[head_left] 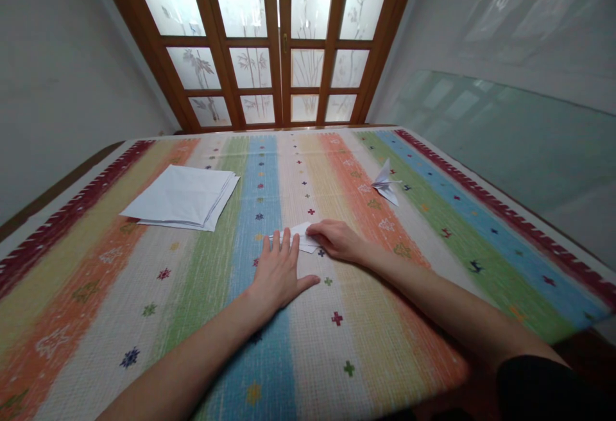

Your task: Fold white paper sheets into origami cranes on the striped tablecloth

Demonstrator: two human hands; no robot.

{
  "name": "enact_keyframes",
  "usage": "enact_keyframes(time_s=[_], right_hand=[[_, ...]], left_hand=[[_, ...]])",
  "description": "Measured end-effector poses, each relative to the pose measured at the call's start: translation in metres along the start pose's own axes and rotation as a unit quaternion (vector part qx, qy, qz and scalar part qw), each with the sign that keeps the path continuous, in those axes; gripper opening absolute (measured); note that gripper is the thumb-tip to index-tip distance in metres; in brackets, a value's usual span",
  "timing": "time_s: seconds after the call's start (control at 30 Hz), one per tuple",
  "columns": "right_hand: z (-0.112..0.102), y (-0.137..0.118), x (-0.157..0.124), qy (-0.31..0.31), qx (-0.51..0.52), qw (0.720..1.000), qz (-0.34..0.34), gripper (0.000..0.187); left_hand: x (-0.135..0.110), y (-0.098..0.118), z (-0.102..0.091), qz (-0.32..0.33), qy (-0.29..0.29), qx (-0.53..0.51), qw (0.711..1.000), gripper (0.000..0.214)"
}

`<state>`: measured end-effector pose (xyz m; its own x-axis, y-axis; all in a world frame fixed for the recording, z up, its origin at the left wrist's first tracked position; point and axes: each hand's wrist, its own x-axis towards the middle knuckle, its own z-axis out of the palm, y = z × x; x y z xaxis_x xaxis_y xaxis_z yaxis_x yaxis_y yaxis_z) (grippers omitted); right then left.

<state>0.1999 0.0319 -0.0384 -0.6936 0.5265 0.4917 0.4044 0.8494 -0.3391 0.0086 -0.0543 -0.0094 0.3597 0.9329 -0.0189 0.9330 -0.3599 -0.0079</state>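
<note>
A small piece of folded white paper [302, 230] lies on the striped tablecloth near the middle of the table. My left hand [279, 273] rests flat on its left part, fingers stretched forward and thumb spread out to the right. At the paper's right end, my right hand [334, 239] is closed, its thumb and forefinger pinching the edge. The fingers of both hands cover parts of the paper, so its full shape is hidden.
To the left lies a stack of white paper sheets [183, 195]. A folded white paper crane [385, 183] stands at the right. The colourful striped tablecloth [202, 318] covers the table, with wooden glass-paned doors [282, 42] beyond and a glass panel [505, 145] along the right wall.
</note>
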Motion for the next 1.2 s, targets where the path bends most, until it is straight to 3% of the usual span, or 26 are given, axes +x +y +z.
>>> enact_keyframes(time_s=[0.1,0.2,0.27,0.4,0.53,0.73,0.83,1.0,1.1,1.2], right_hand=[[0.001,-0.003,0.004,0.053,0.134,0.981,0.128,0.028],[0.001,-0.005,0.016,0.068,0.186,0.952,0.235,0.022],[-0.001,-0.006,0.026,0.047,0.163,0.945,0.28,0.014],[-0.01,-0.008,0.042,-0.055,0.081,0.941,0.325,0.011],[-0.019,-0.009,0.052,-0.136,0.014,0.931,0.339,0.013],[-0.024,-0.007,0.064,-0.219,-0.004,0.916,0.336,0.018],[-0.024,-0.005,0.067,-0.247,0.01,0.905,0.345,0.015],[-0.02,-0.007,0.062,-0.181,0.081,0.922,0.333,0.01],[-0.018,-0.01,0.058,-0.126,0.114,0.939,0.3,0.011],[-0.018,-0.012,0.057,-0.083,0.131,0.953,0.26,0.013]], left_hand=[[0.0,-0.002,0.002,0.019,0.024,-0.009,0.999,0.092],[0.0,-0.005,0.002,0.032,0.045,-0.018,0.998,0.091],[0.001,-0.006,0.002,0.038,0.05,-0.018,0.998,0.091],[0.002,-0.009,0.001,0.053,0.053,-0.001,0.997,0.092],[0.007,-0.017,0.0,0.08,0.078,0.009,0.994,0.08],[0.027,-0.039,0.009,0.127,0.11,-0.019,0.986,0.022],[0.032,-0.047,0.017,0.12,0.152,-0.055,0.979,0.016],[0.031,-0.05,0.02,0.096,0.223,-0.136,0.961,0.009],[0.029,-0.051,0.019,0.086,0.225,-0.189,0.952,0.005],[0.029,-0.051,0.021,0.063,0.227,-0.232,0.944,0.019]])
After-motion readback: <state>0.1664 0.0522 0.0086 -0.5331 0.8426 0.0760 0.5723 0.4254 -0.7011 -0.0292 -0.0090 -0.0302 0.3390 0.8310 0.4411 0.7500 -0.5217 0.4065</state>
